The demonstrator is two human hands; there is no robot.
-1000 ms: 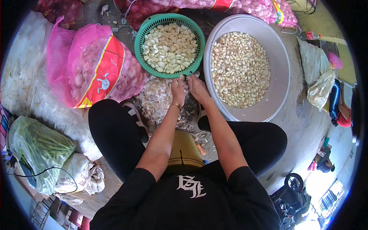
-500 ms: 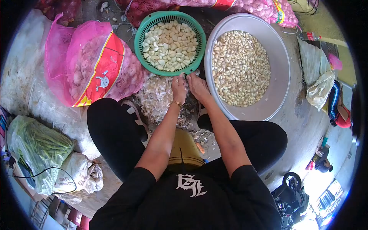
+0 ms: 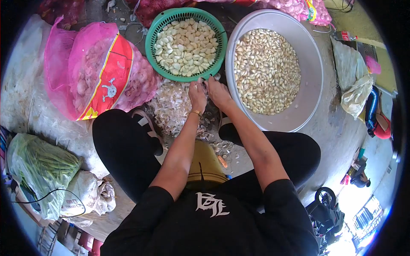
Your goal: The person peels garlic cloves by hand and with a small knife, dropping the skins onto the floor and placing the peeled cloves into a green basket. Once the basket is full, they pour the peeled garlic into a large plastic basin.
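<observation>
My left hand (image 3: pixel 197 97) is closed in a pinch, with a small pale garlic clove (image 3: pixel 200 80) showing at its fingertips. Close beside it, my right hand (image 3: pixel 218 93) has its fingers closed around a small dark thing too little to make out. Both hands are at the near rim of a green basket (image 3: pixel 149 64) holding peeled white garlic cloves (image 3: pixel 185 46). To their right stands a large pale grey tub (image 3: pixel 311 64) with unpeeled cloves in water (image 3: pixel 267 70). Below the hands lies a heap of papery garlic skins (image 3: pixel 171 106).
A pink mesh sack of garlic (image 3: pixel 89 72) leans at the left, with more sacks (image 3: pixel 290 8) behind. A yellowish seat (image 3: pixel 207 160) shows between my legs. A plastic bag of green vegetables (image 3: pixel 40 164) lies at lower left. A motorcycle (image 3: pixel 324 213) and another person (image 3: pixel 361 173) are at far right.
The basket, tub and sack appear shifted slightly up and left as the view moves. My hands stay pinched together by the basket's rim, with only small finger movement.
</observation>
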